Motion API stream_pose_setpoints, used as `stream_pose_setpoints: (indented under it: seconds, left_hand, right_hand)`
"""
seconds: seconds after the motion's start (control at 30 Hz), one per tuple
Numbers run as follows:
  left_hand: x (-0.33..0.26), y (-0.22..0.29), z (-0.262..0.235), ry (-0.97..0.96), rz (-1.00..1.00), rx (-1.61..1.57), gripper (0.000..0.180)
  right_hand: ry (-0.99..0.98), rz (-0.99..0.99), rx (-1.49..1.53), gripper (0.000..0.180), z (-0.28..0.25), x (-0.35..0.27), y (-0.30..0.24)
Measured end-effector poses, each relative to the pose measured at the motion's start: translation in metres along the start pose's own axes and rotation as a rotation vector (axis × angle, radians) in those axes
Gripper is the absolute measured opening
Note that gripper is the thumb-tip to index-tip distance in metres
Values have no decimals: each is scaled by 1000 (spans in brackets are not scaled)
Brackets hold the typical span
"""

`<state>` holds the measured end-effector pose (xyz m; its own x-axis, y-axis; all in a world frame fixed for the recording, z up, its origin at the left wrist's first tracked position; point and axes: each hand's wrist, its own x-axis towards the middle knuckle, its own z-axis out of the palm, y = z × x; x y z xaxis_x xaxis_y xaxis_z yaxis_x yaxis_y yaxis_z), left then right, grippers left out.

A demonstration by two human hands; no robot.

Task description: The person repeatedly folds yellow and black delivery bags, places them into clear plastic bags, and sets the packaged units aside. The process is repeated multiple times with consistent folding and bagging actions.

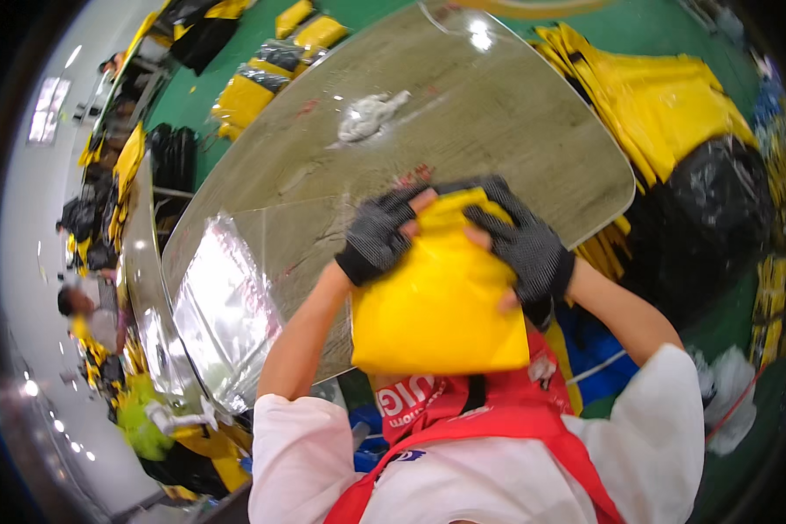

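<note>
Both my hands wear dark grey dotted gloves with bare fingertips. Between them is a folded yellow bundle (441,319) of smooth, slightly shiny fabric, held over the near edge of the table, close to my red apron. My left hand (382,236) grips its upper left side, thumb and fingertips on the yellow face. Across from it, my right hand (524,244) is closed over the upper right edge. A black strip shows along the bundle's top, partly behind my fingers. What kind of article it is, folded like this, I cannot tell.
Clear plastic bags (223,301) lie on the table (297,175) at left, and a crumpled white cloth (371,116) farther back. Yellow pieces (664,105) are heaped at right above a black plastic sack (716,201). Packed yellow bundles (253,92) sit beyond the table. A person (92,310) is far left.
</note>
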<state>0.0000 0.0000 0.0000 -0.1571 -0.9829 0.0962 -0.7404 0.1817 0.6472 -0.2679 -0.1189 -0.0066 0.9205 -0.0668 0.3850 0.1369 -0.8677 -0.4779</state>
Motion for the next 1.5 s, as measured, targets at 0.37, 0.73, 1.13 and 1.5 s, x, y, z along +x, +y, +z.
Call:
stream_pose_setpoints:
  seconds: [0.37, 0.73, 1.13, 1.5]
  left_hand:
    - [-75, 27, 27, 265, -210, -1243, 43]
    - [-172, 34, 83, 406, -782, 71, 30]
    - [-219, -36, 0, 501, -578, 585, 36]
    - [-217, 64, -49, 316, -279, 331, 39]
  right_hand:
    - [615, 942, 1220, 35, -9, -19, -51]
    - [290, 1123, 1023, 38, 13, -43, -42]
    - [-118, 1046, 1024, 47, 4, 52, -27]
    - [-358, 838, 910, 70, 80, 7, -128]
